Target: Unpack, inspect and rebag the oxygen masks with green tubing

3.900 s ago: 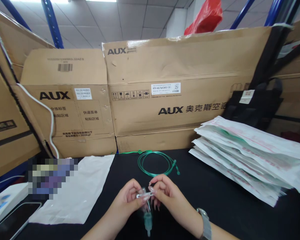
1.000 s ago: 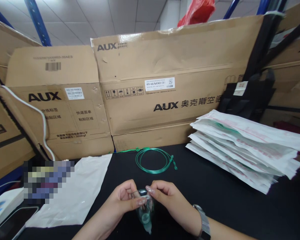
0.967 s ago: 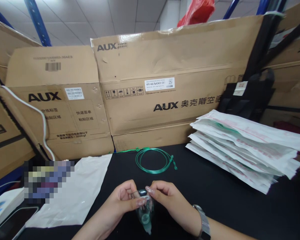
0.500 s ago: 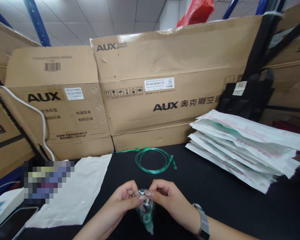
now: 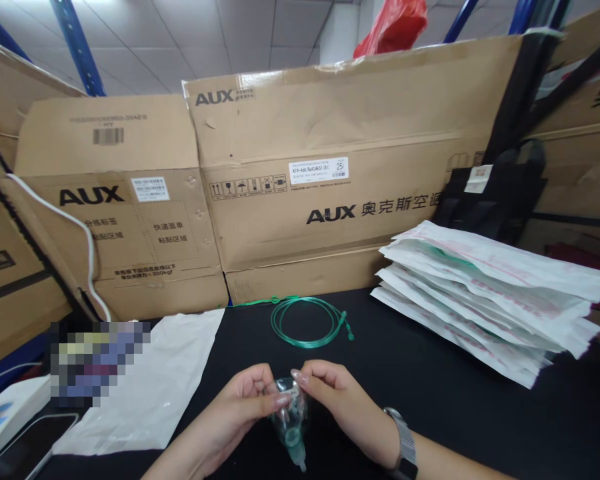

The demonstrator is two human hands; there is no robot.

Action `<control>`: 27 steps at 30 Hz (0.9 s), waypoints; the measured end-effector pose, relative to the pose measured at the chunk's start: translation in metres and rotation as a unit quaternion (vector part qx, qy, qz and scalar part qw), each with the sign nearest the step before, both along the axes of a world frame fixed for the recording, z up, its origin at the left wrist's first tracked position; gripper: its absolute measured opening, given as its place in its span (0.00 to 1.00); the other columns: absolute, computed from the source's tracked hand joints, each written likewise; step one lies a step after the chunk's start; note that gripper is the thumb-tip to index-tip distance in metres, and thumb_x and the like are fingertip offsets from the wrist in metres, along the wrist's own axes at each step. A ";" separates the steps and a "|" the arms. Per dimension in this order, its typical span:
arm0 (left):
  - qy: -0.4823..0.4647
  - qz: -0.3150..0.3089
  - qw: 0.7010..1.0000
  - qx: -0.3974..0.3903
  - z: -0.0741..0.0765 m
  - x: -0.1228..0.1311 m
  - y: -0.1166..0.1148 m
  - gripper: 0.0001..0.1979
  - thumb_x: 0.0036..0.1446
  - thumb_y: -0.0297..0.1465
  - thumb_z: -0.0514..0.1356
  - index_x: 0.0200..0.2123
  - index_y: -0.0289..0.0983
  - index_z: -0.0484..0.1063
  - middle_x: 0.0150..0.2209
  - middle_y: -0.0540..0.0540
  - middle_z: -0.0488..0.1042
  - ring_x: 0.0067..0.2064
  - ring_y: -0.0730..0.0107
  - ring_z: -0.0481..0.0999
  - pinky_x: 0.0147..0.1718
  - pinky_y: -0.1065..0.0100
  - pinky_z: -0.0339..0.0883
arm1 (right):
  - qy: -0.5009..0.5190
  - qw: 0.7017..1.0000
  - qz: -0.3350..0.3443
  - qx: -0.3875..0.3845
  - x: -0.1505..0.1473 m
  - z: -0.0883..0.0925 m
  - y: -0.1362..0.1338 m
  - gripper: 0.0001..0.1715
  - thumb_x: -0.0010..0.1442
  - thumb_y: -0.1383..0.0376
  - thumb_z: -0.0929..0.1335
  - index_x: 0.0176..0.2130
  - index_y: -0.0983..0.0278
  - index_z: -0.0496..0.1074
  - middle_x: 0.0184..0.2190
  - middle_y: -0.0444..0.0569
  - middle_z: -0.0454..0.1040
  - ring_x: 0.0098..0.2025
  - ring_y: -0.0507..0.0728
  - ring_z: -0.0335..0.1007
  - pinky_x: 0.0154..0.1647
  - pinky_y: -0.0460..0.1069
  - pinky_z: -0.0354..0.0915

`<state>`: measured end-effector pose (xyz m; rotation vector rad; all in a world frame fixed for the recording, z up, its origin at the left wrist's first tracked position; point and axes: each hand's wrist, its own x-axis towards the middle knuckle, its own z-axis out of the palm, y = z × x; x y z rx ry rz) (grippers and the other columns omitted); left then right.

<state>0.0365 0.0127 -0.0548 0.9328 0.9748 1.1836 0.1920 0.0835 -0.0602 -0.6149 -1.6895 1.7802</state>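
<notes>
Low in the head view, a clear plastic oxygen mask (image 5: 290, 421) with a green connector at its lower end is held over the black table. My left hand (image 5: 247, 400) grips it from the left, the thumb lying across its upper part. On the other side, my right hand (image 5: 337, 398) has thumb and forefinger pinched at the mask's upper right edge, by a small pale strip. The other fingers of both hands are curled. Beyond the hands lies a coil of green tubing (image 5: 307, 344), its end fittings on the right.
White paper packages (image 5: 473, 300) are stacked at the right. A flat white bag (image 5: 180, 363) lies on the left, near a pixelated patch and a phone (image 5: 23, 450). Large cardboard panels (image 5: 350, 247) stand along the back. A white cable (image 5: 87, 253) hangs at the left.
My right thumb has moved slightly up, from the mask's upper front to its top edge. The left hand keeps its hold. The tubing has not moved.
</notes>
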 end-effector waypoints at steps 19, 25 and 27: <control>0.035 0.019 0.999 -0.010 -0.001 0.005 0.002 0.15 0.39 0.32 0.66 0.18 0.35 0.61 0.19 0.53 0.67 0.25 0.75 0.66 0.27 0.73 0.55 | -0.024 0.997 0.002 0.068 0.003 0.000 -0.003 0.19 0.50 0.52 0.66 0.24 0.66 0.62 0.20 0.41 0.59 0.24 0.49 0.53 0.27 0.46 0.52; 0.047 0.000 0.998 -0.032 0.004 0.008 -0.001 0.12 0.39 0.33 0.66 0.20 0.34 0.66 0.22 0.50 0.69 0.27 0.73 0.66 0.29 0.71 0.55 | -0.049 0.994 -0.005 0.098 0.005 0.001 -0.005 0.21 0.50 0.51 0.65 0.23 0.66 0.63 0.20 0.41 0.60 0.24 0.49 0.53 0.27 0.46 0.52; 0.043 0.001 0.999 -0.032 0.006 0.008 -0.002 0.11 0.41 0.33 0.65 0.20 0.34 0.66 0.22 0.50 0.70 0.27 0.73 0.67 0.30 0.71 0.56 | -0.047 0.996 -0.006 0.078 0.004 0.000 -0.004 0.21 0.49 0.50 0.66 0.23 0.66 0.63 0.20 0.41 0.60 0.24 0.49 0.53 0.26 0.46 0.52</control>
